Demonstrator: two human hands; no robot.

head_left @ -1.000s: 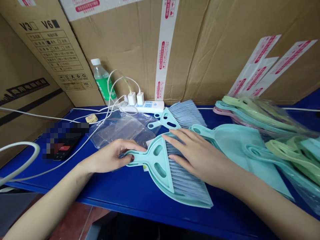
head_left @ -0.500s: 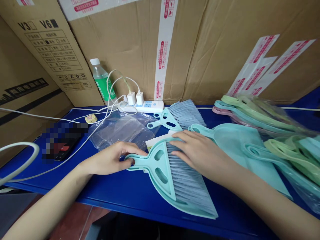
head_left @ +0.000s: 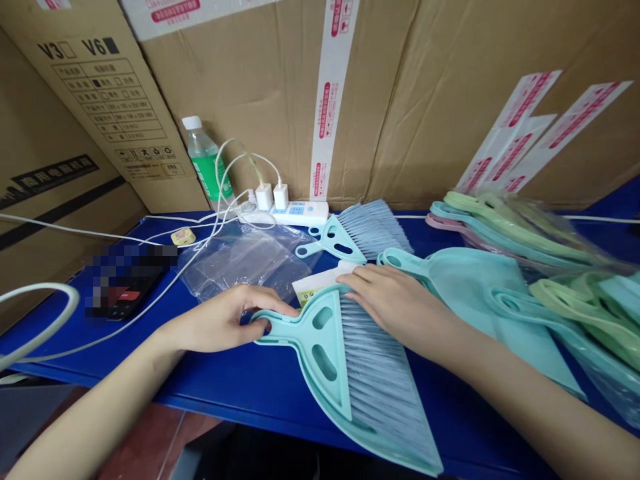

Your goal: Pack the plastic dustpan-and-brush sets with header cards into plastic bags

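A light-blue hand brush (head_left: 326, 353) with grey-blue bristles lies nested in a matching dustpan (head_left: 320, 415), held over the table's front part. My left hand (head_left: 227, 319) is closed around both handles at their left end. My right hand (head_left: 395, 300) is at the far rim of the dustpan, fingers together and bent over the edge beside the bristles; its thumb is hidden. A white and green paper card (head_left: 320, 280) lies partly under the far rim, near my right fingertips.
Behind lie more brushes (head_left: 370, 230) and a clear plastic bag (head_left: 240, 257). At right are blue dustpans (head_left: 480, 287) and bagged green sets (head_left: 535, 223). A power strip (head_left: 300, 212), bottle (head_left: 207, 163), cables and dark phone-like device (head_left: 125, 293) stand along the back and left.
The dustpan's front corner has swung toward me, past the table's front edge, with the brush in it. My right hand has drawn back from the bristles to the far rim.
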